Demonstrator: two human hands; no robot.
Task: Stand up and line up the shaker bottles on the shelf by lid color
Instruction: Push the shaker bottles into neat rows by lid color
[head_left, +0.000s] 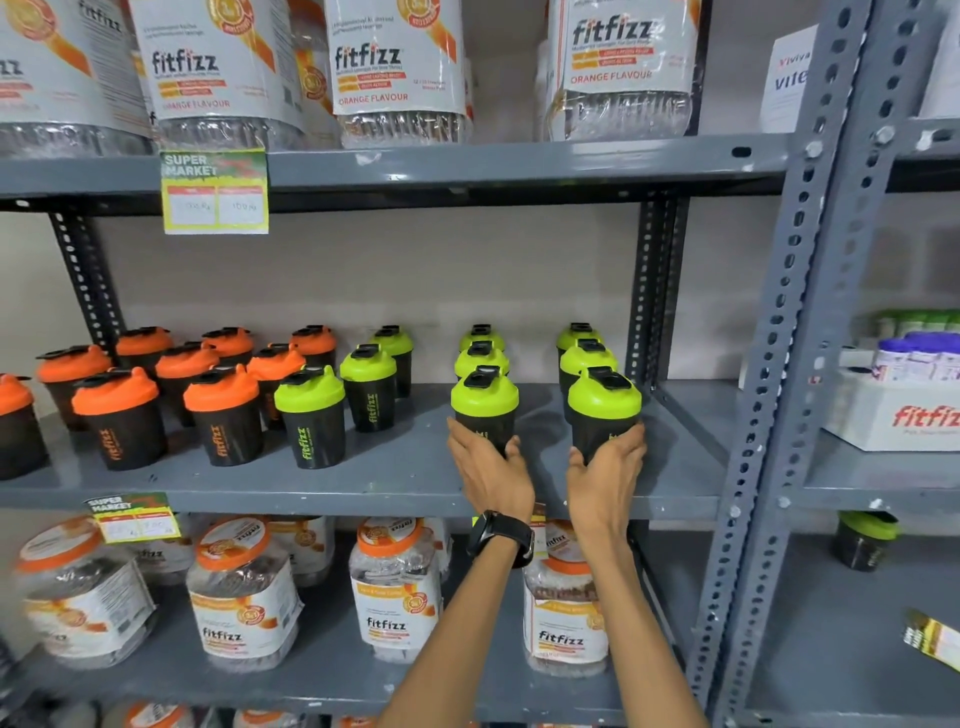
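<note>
Left hand (491, 470) clamped on front green-lid shaker (484, 410), right hand (605, 467) on its neighbour (603, 413). Risk: shoving back topples rear bottles (587, 358).

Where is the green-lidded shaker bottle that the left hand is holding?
In the head view, that black green-lidded shaker bottle stands right of centre on the grey metal middle shelf, fronting a green-lidded column, in the left hand.

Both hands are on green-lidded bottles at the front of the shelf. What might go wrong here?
1. The left hand and right hand each hold a front green-lidded bottle near the shelf edge; a slip could drop one.
2. More bottles stand close behind; pushing back could topple them.
3. The orange-lidded bottles stand crowded and could knock over if bumped.
</note>
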